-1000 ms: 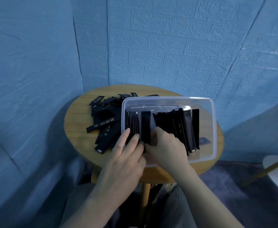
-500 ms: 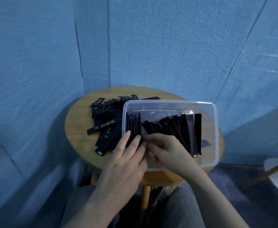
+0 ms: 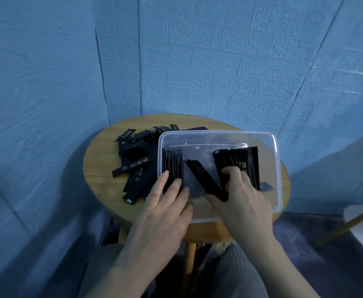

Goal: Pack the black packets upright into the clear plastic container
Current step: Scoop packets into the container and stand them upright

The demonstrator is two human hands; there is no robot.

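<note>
Packets split into three lots inside the clear container (image 3: 219, 137): upright row (image 3: 173, 166) under the left hand (image 3: 165, 203), leaning bunch (image 3: 204, 179) between the two hands, slanted stack (image 3: 236, 162) under the right hand (image 3: 243, 201)

Left hand lies flat, fingers spread on the upright row at the container's left wall, pressing rather than gripping. Right hand has its fingers (image 3: 233, 173) curled over the slanted stack, thumb by the foot of the leaning bunch; looks like a loose hold on that stack, can't confirm a real pinch

To do this step well, I'd say: keep the left hand as the stop, sweep the leaning bunch toward it, tip it vertical, close the gap. Go slow, they look ready to topple

Loose pile (image 3: 137, 160) on the table (image 3: 100, 168), just beyond the left fingertips, not packed yet

Hard to tell: packet count, print on them, the dark thing (image 3: 266, 186) past the right hand seen through the plastic. Lower ends of the packets hidden by both hands
</note>
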